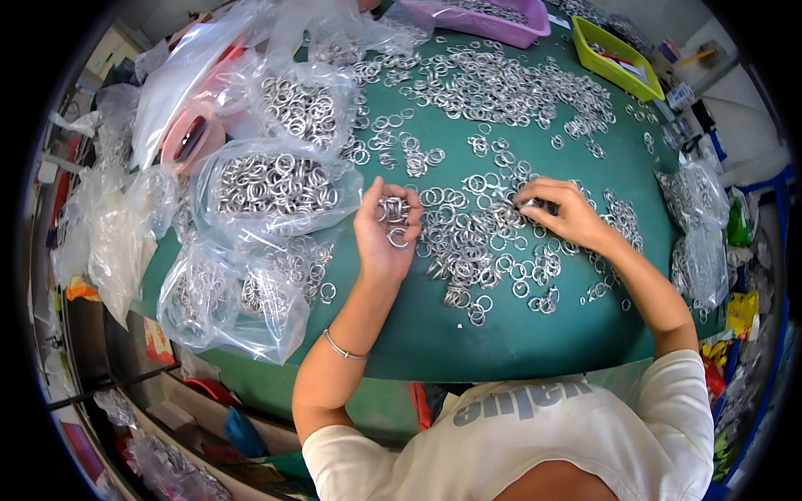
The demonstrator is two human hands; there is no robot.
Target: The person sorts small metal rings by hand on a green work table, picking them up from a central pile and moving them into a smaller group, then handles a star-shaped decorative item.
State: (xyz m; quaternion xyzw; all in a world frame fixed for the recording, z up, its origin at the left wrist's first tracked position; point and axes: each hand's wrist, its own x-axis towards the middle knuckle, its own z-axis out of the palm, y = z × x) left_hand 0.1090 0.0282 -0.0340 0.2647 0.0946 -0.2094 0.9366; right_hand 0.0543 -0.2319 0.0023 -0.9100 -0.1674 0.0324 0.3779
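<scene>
My left hand [386, 230] is turned palm up, its fingers curled round several silver metal rings [393, 210]. One ring lies lower on the palm. Over the right part of the near heap of metal rings [468, 242], my right hand [561, 209] has its thumb and fingers drawn together in a pinch at some rings, whose number I cannot make out. Just left of my left hand stands an open clear plastic bag [276, 188] full of rings.
A larger spread of rings [501, 88] covers the far part of the green table [535, 334]. More clear bags [234, 301] of rings line the left side. A purple tray [493, 25] and a yellow-green basket [614, 67] stand at the back; filled bags [700, 234] hang at the right edge.
</scene>
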